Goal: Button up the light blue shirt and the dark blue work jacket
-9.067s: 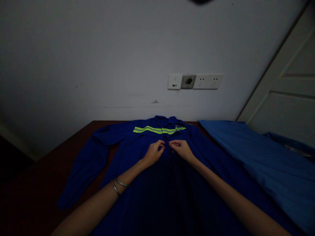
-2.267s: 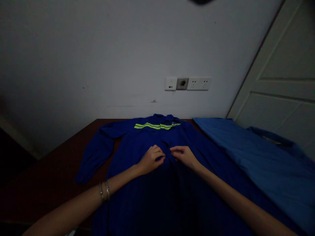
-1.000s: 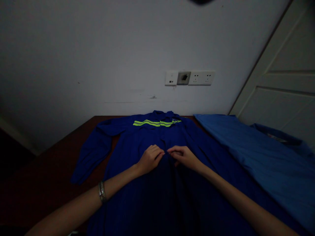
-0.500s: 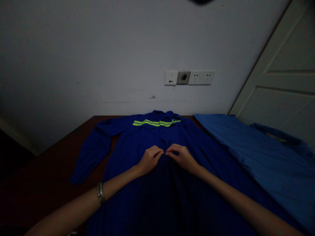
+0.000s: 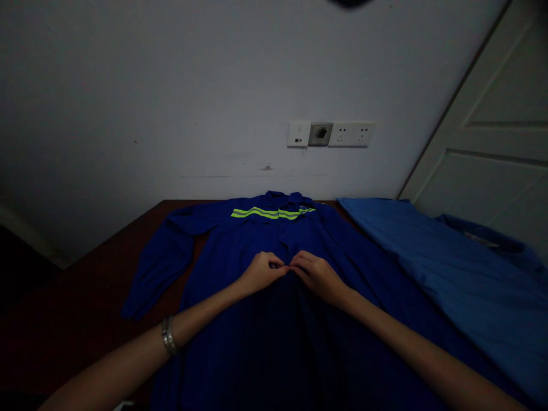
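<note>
A dark blue work jacket [image 5: 240, 251] with a yellow-green reflective stripe [image 5: 265, 213] lies flat on a dark brown table [image 5: 85, 285], collar toward the wall. My left hand [image 5: 262, 272] and my right hand [image 5: 314, 275] meet at the jacket's front opening in the middle of the chest. Both hands pinch the front edges of the cloth, fingertips almost touching each other. Whatever sits between the fingertips is too small and dark to make out. Bracelets circle my left wrist [image 5: 168, 337].
A lighter blue garment [image 5: 449, 274] lies spread on the right, next to the jacket. The jacket's left sleeve [image 5: 156, 268] stretches toward the table's left side. A row of wall sockets [image 5: 331, 134] sits above the table, and a white door [image 5: 492, 142] stands at right.
Over the last seconds my hands have shifted a little down the jacket's front and drawn closer together. The jacket itself has stayed flat in place.
</note>
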{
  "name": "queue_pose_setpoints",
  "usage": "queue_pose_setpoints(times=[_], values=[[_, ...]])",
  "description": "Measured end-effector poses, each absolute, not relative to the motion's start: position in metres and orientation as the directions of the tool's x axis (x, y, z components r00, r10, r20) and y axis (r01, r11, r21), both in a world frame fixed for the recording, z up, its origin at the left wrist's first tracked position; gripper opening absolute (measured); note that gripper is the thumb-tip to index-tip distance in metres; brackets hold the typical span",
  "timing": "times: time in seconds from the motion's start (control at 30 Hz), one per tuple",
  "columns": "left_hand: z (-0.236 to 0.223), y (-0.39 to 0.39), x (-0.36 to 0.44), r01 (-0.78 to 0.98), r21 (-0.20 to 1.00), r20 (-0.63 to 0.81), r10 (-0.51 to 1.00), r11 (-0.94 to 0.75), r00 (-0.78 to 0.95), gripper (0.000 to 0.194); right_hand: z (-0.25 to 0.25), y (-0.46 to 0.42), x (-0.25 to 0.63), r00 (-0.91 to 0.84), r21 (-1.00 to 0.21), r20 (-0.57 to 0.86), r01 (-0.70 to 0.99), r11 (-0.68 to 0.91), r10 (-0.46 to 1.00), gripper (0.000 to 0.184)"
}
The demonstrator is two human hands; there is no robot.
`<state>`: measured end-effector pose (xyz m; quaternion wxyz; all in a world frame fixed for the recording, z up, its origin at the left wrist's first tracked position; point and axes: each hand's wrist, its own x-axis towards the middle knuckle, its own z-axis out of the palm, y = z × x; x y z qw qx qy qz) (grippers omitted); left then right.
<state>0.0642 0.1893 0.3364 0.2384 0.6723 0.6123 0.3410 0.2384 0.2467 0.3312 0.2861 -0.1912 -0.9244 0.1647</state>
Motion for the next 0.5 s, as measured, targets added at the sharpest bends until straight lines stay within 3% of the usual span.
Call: queue_pose_setpoints(times=[0.13,0.3,0.5], values=[[0.3360,0.1916,0.0640,0.550,0.835,-0.005,1.000,0.012,-0.014,0.023,0.3321,0.2475,0.2397,-0.782,-0.373,0.453,0.270,0.888,0.428,0.018],[0.3353,0.1909,0.0637,0.416,0.904,-0.075,0.995,0.095,-0.065,0.019,0.3334,0.2489,0.2405,-0.801,-0.315,0.453,0.267,0.911,0.392,0.019],[0.3351,0.1912,0.0611,0.308,0.940,-0.128,0.988,0.147,-0.084,0.016,0.3404,0.2474,0.2444,-0.850,-0.113,0.427,0.286,0.951,0.307,0.022]])
